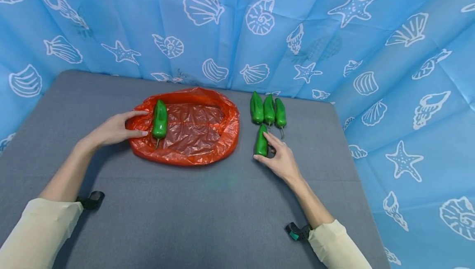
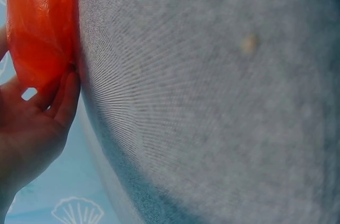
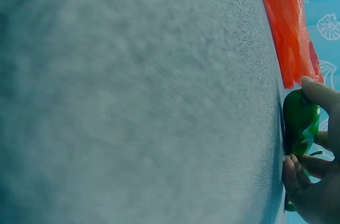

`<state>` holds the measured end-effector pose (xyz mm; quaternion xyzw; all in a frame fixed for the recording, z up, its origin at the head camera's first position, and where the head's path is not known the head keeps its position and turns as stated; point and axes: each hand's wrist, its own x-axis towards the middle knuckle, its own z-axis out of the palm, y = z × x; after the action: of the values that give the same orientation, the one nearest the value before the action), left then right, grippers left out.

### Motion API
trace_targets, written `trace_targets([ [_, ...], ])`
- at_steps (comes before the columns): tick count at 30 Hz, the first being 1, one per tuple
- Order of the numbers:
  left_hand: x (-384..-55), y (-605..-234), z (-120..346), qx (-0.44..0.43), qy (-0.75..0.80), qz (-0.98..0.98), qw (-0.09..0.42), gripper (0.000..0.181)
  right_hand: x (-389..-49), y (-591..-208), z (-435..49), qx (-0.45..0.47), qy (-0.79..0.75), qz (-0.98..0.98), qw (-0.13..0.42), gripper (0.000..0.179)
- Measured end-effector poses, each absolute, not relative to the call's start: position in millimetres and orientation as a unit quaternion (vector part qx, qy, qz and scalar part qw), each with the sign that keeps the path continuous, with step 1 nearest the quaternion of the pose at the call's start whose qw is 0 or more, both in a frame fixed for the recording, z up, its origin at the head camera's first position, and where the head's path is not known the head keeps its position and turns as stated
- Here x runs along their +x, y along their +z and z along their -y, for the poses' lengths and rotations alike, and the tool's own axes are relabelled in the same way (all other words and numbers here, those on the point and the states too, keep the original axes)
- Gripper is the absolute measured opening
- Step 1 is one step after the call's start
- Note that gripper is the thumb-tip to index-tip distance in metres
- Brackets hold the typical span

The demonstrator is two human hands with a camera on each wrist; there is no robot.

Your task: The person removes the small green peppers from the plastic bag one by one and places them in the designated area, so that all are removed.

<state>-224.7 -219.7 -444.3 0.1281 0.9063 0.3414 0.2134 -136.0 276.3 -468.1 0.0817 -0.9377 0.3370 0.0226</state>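
A red plastic bag (image 1: 191,162) lies on the grey table with its mouth spread wide, and one green pepper (image 1: 160,120) rests inside at its left. My left hand (image 1: 116,128) holds the bag's left rim between thumb and fingers; in the left wrist view that hand (image 2: 40,120) is at the bag's end (image 2: 42,27). To the right of the bag, my right hand (image 1: 277,157) grips a green pepper (image 1: 262,142) between thumb and fingers. The right wrist view shows this pepper (image 3: 298,115) close to the tabletop, partly covered by the hand (image 3: 321,181).
Three more green peppers (image 1: 269,110) lie side by side just beyond my right hand. A blue curtain (image 1: 230,25) with white shells hangs along the back and right edges of the grey table (image 1: 185,219). Dark straps (image 1: 90,200) sit on both wrists.
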Motion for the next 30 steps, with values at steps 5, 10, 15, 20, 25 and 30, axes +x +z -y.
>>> trace_targets([
  [5, -223.5, -444.2, 220.2, 0.125, 0.345, -0.905, 0.213, 0.083, -139.7, -468.2, -275.5, 0.084, 0.322, 0.943, 0.014, 0.082],
  [10, -222.5, -444.1, 219.1, 0.121, 0.346, -0.904, 0.219, 0.084, -141.1, -469.0, -275.7, 0.086, 0.32, 0.944, 0.015, 0.083],
  [15, -222.3, -443.0, 218.6, 0.122, 0.347, -0.904, 0.217, 0.083, -141.3, -469.3, -276.1, 0.087, 0.324, 0.942, 0.016, 0.083],
  [20, -223.0, -442.8, 219.0, 0.126, 0.344, -0.906, 0.214, 0.083, -141.4, -468.8, -276.3, 0.087, 0.331, 0.94, 0.014, 0.082],
  [25, -223.6, -443.8, 219.7, 0.129, 0.343, -0.906, 0.213, 0.083, -141.3, -467.7, -277.0, 0.085, 0.339, 0.937, 0.012, 0.078],
  [30, -223.7, -443.9, 220.0, 0.128, 0.343, -0.906, 0.213, 0.083, -141.5, -464.5, -279.2, 0.093, 0.351, 0.931, 0.034, 0.07],
])
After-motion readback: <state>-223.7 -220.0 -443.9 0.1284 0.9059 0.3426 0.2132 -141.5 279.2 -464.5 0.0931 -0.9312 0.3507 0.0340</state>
